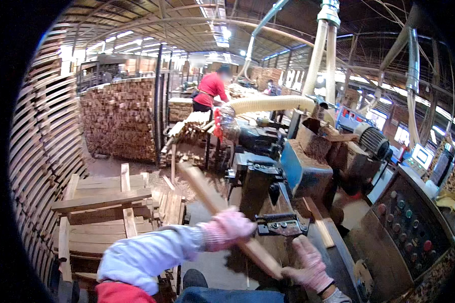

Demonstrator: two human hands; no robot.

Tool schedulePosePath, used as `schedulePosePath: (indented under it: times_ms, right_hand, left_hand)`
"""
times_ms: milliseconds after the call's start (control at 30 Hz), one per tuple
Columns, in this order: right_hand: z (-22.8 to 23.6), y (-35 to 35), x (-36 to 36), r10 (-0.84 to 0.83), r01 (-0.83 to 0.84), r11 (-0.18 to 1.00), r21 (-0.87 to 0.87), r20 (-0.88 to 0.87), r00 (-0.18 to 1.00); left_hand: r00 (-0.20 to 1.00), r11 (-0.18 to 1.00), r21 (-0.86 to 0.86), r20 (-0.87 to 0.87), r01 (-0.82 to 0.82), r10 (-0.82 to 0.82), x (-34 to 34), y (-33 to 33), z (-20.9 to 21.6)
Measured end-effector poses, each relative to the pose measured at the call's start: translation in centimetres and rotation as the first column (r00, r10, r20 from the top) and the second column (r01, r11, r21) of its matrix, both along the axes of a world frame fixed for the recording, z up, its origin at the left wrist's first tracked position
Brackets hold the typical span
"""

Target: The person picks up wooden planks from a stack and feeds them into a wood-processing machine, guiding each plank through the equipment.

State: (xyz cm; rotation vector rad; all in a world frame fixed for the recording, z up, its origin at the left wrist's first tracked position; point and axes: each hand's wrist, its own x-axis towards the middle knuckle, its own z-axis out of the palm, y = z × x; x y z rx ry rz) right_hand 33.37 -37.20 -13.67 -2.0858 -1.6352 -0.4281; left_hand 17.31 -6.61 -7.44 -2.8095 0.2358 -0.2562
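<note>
A wooden board point(205, 188) slants from the upper left down toward my lap, its far end blurred by motion. My left hand point(230, 228), in a pinkish knit glove, is closed around the board past its middle. At the board's near end is my right hand point(309, 266), gloved likewise, its fingers stretched out and the thumb side at or against the wood. The board is held above the bed of a woodworking machine point(268, 202), beside a dark metal fitting point(282, 224). Another wooden strip point(318, 222) lies on the machine to the right.
Stacked boards point(98, 235) stand at my left, beside a tall curved-looking wood pile point(40, 151). On the right is a control panel point(407, 227) with buttons. A ribbed hose point(273, 103) crosses above the machine. A person in red point(211, 90) works farther back.
</note>
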Motion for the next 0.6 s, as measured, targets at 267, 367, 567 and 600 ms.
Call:
schedulePosePath:
  times_ms: [267,367,567,600]
  right_hand:
    - [0.8,-15.9,-9.7,-0.509,0.515,0.857,-0.031,-0.213,0.834]
    - [-1.2,-23.3,-11.3,-0.661,0.649,0.748,-0.14,-0.067,0.748]
    - [-5.1,-26.2,-8.4,-0.799,0.799,0.601,0.005,0.038,0.601]
    - [-5.7,-24.8,-6.3,-0.787,0.783,0.616,0.085,0.026,0.616]
  left_hand:
    - [0.848,0.939,-0.072,0.456,0.336,-0.269,6.5,-3.4,0.7]
    - [0.922,0.962,-0.271,0.381,0.032,0.076,2.3,6.8,0.2]
    - [0.472,0.518,-0.268,0.221,-0.812,0.854,-15.9,20.2,-2.4]
    - [0.388,0.424,-0.304,0.174,-0.853,0.905,-18.9,21.1,-2.8]
